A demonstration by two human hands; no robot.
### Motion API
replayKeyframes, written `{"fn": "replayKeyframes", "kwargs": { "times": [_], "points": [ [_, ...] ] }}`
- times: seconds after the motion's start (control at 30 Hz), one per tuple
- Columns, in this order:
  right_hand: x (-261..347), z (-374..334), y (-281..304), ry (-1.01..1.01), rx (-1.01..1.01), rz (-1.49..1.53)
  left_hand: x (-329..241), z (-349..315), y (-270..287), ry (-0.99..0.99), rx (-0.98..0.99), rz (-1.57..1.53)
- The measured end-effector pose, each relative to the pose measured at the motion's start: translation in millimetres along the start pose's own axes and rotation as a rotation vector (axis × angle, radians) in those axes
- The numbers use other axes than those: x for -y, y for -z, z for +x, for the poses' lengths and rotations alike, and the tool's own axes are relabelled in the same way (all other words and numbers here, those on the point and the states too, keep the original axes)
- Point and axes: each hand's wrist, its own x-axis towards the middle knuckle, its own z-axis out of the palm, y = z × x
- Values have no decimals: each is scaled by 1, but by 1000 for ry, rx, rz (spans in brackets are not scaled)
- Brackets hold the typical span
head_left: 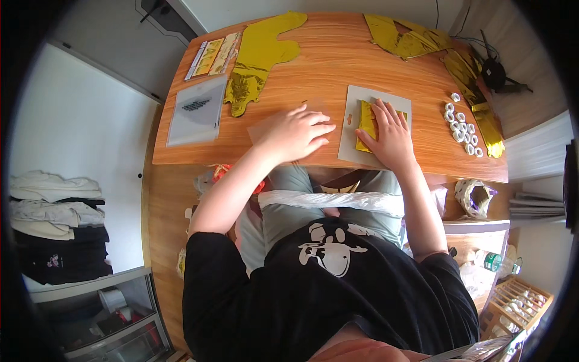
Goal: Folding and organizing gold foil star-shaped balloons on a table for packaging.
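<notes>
My right hand [391, 136] lies flat, fingers stretched out, on a folded piece of shiny gold foil [367, 114]. Beneath the foil is a grey cardboard sheet [351, 142] with a small hanging slot at its left side. My left hand [297, 134] rests to the left of the cardboard with its fingers spread and nothing held in them. Partly under that hand is a clear plastic sleeve [258, 134], hard to see against the wood. At the far left, a large flat gold foil balloon [260, 45] is laid out.
On the wooden table [332, 54] are printed cards [211, 57] and a clear bag of thin black sticks [196, 123] at left. Several small white rolls [459, 130] lie at right, near more gold foil balloons [404, 39] and a black device with antennas [493, 73].
</notes>
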Motion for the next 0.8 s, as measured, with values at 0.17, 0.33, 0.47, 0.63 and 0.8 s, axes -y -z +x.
{"fn": "replayKeyframes", "kwargs": {
  "times": [0.17, 0.33, 0.47, 0.63, 0.8],
  "points": [
    [-16, 7, -5, -43, -51, -10, -26, -13, -11, 76, -101, -30],
    [-11, 14, -14, -143, -112, -43, -24, -13, -23, 90, -138, -230],
    [-7, 17, -19, -195, -127, -64, -34, -4, -28, 148, -154, -136],
    [-5, 17, -23, -193, -138, -82, -46, 12, -26, 241, -103, -96],
    [-6, 16, -22, -185, -150, -78, -49, 18, -18, 390, -133, -12]
  ]
}}
